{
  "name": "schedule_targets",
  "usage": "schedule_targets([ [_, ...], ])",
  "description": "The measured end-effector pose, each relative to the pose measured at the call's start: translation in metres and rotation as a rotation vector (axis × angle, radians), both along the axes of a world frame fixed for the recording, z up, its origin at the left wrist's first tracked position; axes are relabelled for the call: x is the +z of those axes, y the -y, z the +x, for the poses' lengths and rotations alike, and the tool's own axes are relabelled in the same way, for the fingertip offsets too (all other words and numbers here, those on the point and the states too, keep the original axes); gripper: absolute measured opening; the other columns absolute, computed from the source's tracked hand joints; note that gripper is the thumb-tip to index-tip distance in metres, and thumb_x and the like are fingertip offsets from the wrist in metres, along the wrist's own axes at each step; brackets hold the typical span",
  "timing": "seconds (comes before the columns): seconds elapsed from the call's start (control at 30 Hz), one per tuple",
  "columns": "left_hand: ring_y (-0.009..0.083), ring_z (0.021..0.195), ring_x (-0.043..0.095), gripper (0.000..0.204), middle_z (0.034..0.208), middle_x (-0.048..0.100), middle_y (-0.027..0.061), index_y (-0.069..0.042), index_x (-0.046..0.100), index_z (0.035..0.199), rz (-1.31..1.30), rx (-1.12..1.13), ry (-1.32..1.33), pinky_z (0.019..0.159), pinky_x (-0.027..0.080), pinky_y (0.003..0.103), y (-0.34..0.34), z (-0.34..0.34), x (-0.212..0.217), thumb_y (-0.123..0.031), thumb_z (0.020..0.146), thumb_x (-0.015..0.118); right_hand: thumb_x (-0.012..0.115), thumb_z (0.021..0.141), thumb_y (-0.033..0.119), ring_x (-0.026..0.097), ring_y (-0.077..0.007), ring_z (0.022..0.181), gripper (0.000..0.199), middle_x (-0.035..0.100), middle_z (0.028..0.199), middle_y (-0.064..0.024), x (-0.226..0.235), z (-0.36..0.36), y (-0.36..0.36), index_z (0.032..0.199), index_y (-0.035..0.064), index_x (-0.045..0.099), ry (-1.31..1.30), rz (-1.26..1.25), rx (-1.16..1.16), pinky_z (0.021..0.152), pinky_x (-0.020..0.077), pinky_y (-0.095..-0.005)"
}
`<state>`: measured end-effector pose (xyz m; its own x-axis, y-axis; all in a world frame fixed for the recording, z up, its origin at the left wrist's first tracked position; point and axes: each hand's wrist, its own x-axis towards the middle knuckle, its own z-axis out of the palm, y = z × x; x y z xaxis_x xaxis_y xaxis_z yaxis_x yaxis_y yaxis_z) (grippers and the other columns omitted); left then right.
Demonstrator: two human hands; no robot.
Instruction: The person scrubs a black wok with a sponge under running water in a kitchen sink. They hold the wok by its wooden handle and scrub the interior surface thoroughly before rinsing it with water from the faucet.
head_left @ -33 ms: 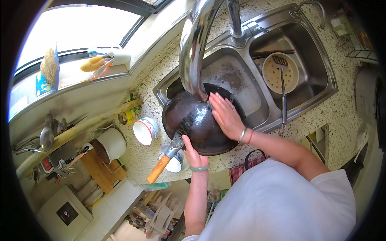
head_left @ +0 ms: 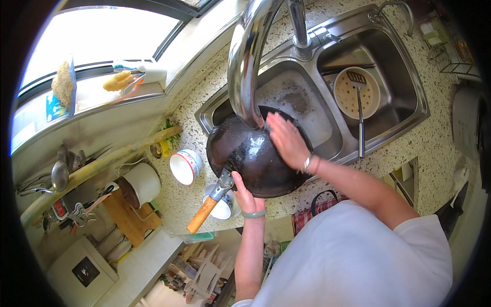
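Note:
A dark, wet wok [head_left: 240,153] is turned bottom-up under the tap [head_left: 244,66], partly over the left sink basin [head_left: 322,102]. Its wooden handle [head_left: 203,214] points to the lower left. My left hand [head_left: 245,197] grips the rim beside the handle joint, thumb on the outer side and fingers mostly hidden behind the wok. On the right part of the wok's outside, my right hand [head_left: 289,140] lies with its fingers stretched out, slightly smeared by motion. Anything under that palm is hidden. Water meets the wok below the spout, near my right fingertips.
A cream colander [head_left: 341,94] and a slotted turner [head_left: 360,123] rest in the right basin. Left of the wok, a red-rimmed bowl [head_left: 183,168] and another bowl [head_left: 221,209] stand on the speckled counter [head_left: 176,204]. A white pot [head_left: 143,181] is farther left.
My right hand has shifted slightly up and left across the wok's surface. The left hand and the wok look almost unmoved.

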<state>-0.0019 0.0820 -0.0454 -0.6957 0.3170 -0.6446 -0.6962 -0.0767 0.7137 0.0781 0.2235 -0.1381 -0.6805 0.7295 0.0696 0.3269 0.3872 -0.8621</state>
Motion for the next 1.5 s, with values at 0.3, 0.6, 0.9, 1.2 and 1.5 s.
schedule_targets([
  [0.3, 0.0271, 0.121, 0.052, 0.058, 0.137, 0.05, 0.0129, -0.001, 0.043, 0.136, -0.061, 0.01, -0.043, 0.106, 0.04, 0.043, 0.007, 0.0, -0.006, -0.043, 0.096, 0.053, 0.043, 0.098, 0.022, 0.031, -0.0292, 0.139, 0.046, 0.035, 0.147, -0.0157, 0.021, 0.006, 0.008, 0.139, 0.0003, 0.039, 0.063, -0.069, 0.087, 0.11, 0.0274, -0.0452],
  [0.6, 0.027, 0.121, 0.052, 0.056, 0.136, 0.05, 0.0132, 0.0, 0.044, 0.134, -0.081, 0.014, -0.08, 0.105, 0.041, 0.042, 0.0, -0.001, -0.003, -0.041, 0.096, 0.052, 0.041, 0.098, 0.028, 0.043, -0.0347, 0.128, 0.042, 0.048, 0.136, -0.0172, -0.06, -0.023, -0.033, 0.124, -0.003, 0.053, 0.068, -0.24, -0.053, 0.104, 0.0362, -0.0434],
  [0.9, 0.0265, 0.12, 0.053, 0.055, 0.137, 0.05, 0.0123, -0.001, 0.043, 0.135, -0.018, -0.032, -0.035, 0.106, 0.04, 0.041, -0.008, 0.003, 0.004, -0.039, 0.097, 0.052, 0.041, 0.098, 0.026, 0.046, -0.0364, 0.125, 0.042, 0.048, 0.136, -0.0194, -0.09, -0.024, -0.047, 0.128, -0.0014, 0.05, 0.034, -0.375, -0.081, 0.103, 0.0383, -0.04],
  [1.2, 0.0247, 0.115, 0.056, 0.055, 0.133, 0.052, 0.0133, 0.002, 0.044, 0.133, -0.031, 0.037, 0.001, 0.103, 0.044, 0.039, 0.003, 0.001, -0.002, -0.037, 0.096, 0.054, 0.048, 0.094, 0.019, 0.028, -0.0259, 0.141, 0.051, 0.033, 0.15, -0.0137, 0.043, 0.011, 0.009, 0.14, -0.0001, 0.037, 0.092, 0.037, 0.155, 0.114, 0.0224, -0.0422],
  [1.5, 0.0259, 0.121, 0.052, 0.058, 0.138, 0.049, 0.012, -0.002, 0.042, 0.136, -0.09, 0.027, -0.033, 0.107, 0.04, 0.041, -0.001, 0.001, 0.0, -0.041, 0.096, 0.053, 0.044, 0.096, 0.021, 0.045, -0.0367, 0.121, 0.038, 0.046, 0.133, -0.0183, 0.033, 0.003, -0.001, 0.125, -0.0033, 0.047, 0.012, 0.052, 0.047, 0.1, 0.0372, -0.0461],
])
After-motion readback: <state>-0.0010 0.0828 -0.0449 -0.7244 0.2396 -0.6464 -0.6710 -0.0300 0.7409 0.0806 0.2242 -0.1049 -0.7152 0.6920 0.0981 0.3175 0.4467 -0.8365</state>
